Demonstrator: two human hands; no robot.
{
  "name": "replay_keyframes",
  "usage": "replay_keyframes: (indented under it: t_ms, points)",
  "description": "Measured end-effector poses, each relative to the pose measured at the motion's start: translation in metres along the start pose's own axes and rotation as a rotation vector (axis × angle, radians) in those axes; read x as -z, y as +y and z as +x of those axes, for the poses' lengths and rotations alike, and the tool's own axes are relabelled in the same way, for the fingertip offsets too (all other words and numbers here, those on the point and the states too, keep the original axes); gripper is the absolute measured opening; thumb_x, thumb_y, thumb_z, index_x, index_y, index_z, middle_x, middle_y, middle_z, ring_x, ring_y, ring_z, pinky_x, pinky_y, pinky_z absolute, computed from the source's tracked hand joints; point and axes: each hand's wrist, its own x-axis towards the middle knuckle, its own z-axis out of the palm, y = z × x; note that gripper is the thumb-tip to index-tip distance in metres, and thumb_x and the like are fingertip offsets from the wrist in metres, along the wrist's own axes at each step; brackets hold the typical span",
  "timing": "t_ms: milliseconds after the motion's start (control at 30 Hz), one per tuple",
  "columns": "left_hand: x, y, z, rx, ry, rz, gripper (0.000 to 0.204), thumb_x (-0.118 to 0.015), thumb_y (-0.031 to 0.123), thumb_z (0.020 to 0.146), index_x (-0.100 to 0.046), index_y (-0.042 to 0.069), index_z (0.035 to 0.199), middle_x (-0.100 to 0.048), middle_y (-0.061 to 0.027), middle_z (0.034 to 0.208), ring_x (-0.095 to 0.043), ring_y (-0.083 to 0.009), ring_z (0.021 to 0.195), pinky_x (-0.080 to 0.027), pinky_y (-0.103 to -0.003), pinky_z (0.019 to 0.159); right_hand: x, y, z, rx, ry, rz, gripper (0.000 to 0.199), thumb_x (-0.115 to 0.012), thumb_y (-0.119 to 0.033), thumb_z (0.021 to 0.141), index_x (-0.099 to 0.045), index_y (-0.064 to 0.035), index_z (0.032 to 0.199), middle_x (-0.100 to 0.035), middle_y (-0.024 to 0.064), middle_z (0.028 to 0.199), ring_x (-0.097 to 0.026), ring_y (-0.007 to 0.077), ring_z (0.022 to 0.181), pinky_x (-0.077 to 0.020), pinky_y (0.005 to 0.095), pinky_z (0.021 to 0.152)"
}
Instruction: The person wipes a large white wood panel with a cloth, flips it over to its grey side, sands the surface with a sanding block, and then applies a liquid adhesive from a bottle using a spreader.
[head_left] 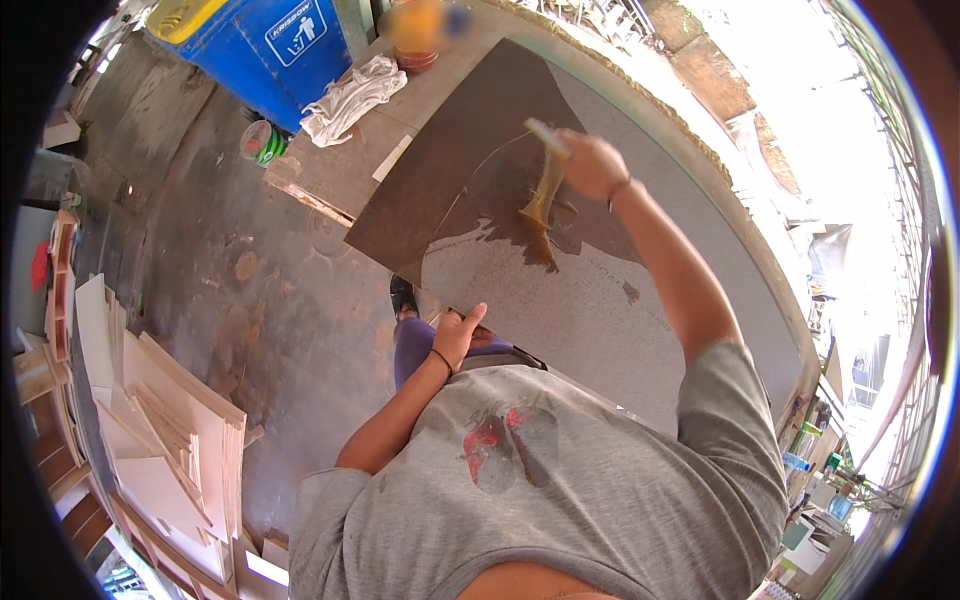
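Observation:
My right hand (597, 168) is raised over a large grey board (600, 310), gripping a pale flat spreader (548, 138). A thick amber, glue-like strand (543, 200) hangs from the tool down to the board. Around where it lands, a dark brown, wet-looking area (470, 130) covers the far left part of the surface, with a ragged edge against the lighter grey. Close to my waist, my left hand (458, 338) hovers by the board's near edge, thumb and a finger apart; its other fingers are partly hidden. I see nothing held in it.
The board lies on a worktable (300, 172). A crumpled white cloth (352, 100) and a reddish pot (415, 60) sit at its far left. Beyond stands a blue bin (265, 60); a green-and-white bucket (263, 143) is on the floor. Wooden panels (180, 430) lean at lower left.

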Motion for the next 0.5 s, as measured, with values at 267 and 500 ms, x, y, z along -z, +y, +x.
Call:
replay_keyframes:
  t_ms: [267,500]
  points:
    - [-0.009,-0.026,0.001,-0.038,-0.070,-0.091,0.038,-0.062,0.026,0.082,-0.047,-0.007,0.069,-0.057,-0.0131,0.071,-0.064,-0.0216,0.061,-0.055,-0.028,0.054,-0.009,-0.050,0.045,0.064,0.023,0.235,0.038,-0.048,-0.015,0.072,-0.054,-0.0131,0.109,-0.062,0.0180,0.083,-0.060,0.0357,0.078,-0.0475,0.0434,0.069]
    - [0.001,-0.047,0.016,-0.135,-0.136,-0.010,0.038,-0.060,0.026,0.083,-0.046,-0.009,0.081,-0.058,-0.0146,0.078,-0.064,-0.0191,0.064,-0.054,-0.027,0.054,-0.011,-0.194,-0.030,0.439,-0.156,0.146,0.042,-0.052,-0.014,0.069,-0.054,-0.0153,0.110,-0.063,0.0148,0.074,-0.063,0.0308,0.067,-0.0501,0.0406,0.056]
